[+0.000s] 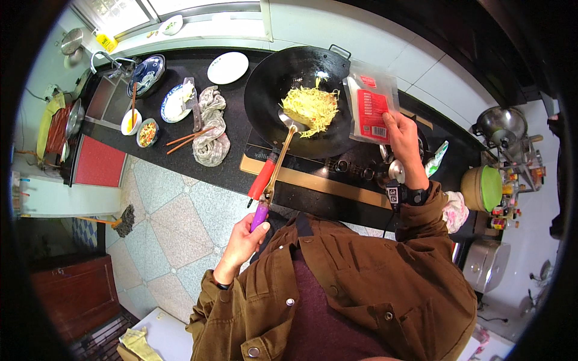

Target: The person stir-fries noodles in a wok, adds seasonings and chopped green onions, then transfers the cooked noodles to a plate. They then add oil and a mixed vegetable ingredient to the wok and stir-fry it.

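My left hand [244, 238] grips the purple handle of a metal spatula [283, 151], whose head rests in a large black wok [266, 104] against a heap of yellow-green shreds [311, 108] with small red bits. The wok's red handle [264, 177] lies beside the spatula's shaft. At the wok's right side, my right hand [402, 135] holds up a clear and red plastic packet [372, 108] by its lower right edge. The packet bears writing and hides part of the wok's rim. Whether it is sealed, I cannot tell.
Left of the wok are a white plate [228, 67], a crumpled cloth [211, 135], chopsticks [187, 141], a cleaver [196, 113] on a blue-rimmed plate [169, 106], and a bowl of chopped vegetables [147, 133]. Farther left is a sink [106, 101]. A green-lidded pot [491, 188] and bottles stand at right.
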Demonstrator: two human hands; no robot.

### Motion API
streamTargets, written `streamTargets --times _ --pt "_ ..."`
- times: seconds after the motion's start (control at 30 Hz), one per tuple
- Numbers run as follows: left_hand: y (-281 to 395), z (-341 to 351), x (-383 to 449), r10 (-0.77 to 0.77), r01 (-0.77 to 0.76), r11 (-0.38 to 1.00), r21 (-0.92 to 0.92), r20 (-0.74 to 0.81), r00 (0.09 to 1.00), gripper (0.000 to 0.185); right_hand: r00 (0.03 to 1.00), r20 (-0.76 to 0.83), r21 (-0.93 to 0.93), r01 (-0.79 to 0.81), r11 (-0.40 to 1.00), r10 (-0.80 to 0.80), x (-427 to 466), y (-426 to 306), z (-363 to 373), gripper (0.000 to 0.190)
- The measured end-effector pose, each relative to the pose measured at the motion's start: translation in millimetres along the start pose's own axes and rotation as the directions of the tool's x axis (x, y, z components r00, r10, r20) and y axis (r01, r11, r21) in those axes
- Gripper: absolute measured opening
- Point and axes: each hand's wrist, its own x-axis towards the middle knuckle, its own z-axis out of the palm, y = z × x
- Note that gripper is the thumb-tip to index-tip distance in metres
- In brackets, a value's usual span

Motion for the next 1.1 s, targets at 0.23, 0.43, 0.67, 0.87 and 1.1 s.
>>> streamTargets --times 0.23,0.43,0.67,0.87,1.1 --pt "-1 0 3 0.000 0.000 1.000 -0.005 0.010 1.000 0.029 0.997 -0.082 0.286 0.017 0.958 0.007 -17 -6 -19 0.028" --pt "4 4 8 0.026 -0.027 0.999 0.028 0.035 0.999 0.028 0.913 -0.406 0.373 0.116 0.921 0.049 -18 -33 -45 0.021" --pt "10 18 22 0.111 -0.108 0.992 -0.065 0.053 0.992 0.025 0.759 -0.637 0.404 0.186 0.896 0.130 -47 39 -104 0.017" --pt "11 26 25 0.098 -0.096 0.994 -0.057 0.030 0.995 0.024 0.701 -0.631 0.350 -0.124 0.929 0.331 -107 152 -151 0.016" --pt "8 31 23 0.072 -0.071 0.997 -0.030 0.047 0.996 0.025 0.658 -0.643 0.392 -0.157 0.906 0.392 -103 236 -119 0.018"
